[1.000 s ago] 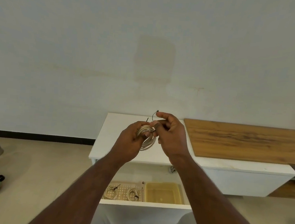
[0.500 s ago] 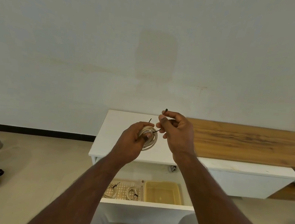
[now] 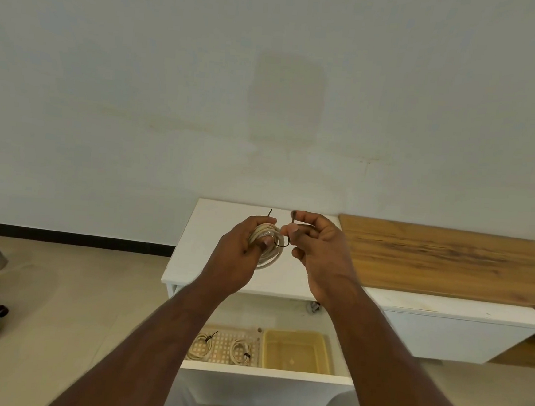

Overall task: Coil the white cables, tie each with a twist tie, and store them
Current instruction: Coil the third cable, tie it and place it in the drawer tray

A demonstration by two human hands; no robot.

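Above the white cabinet top [image 3: 222, 273], the left hand [image 3: 240, 252] grips a coiled white cable [image 3: 268, 251], thumb pressed on it; the right hand [image 3: 316, 251] pinches a thin black twist tie [image 3: 283, 244]. Two tied white coils [image 3: 219, 348] lie in the open drawer's [image 3: 265, 373] perforated tray [image 3: 227, 334]. No writing is legible.

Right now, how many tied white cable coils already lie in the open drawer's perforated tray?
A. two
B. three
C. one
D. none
A: two tied white cable coils, one on the left and one on the right, lie in the beige perforated tray of the open white drawer, beside the translucent yellow plastic bin; a third coil is in the hands.
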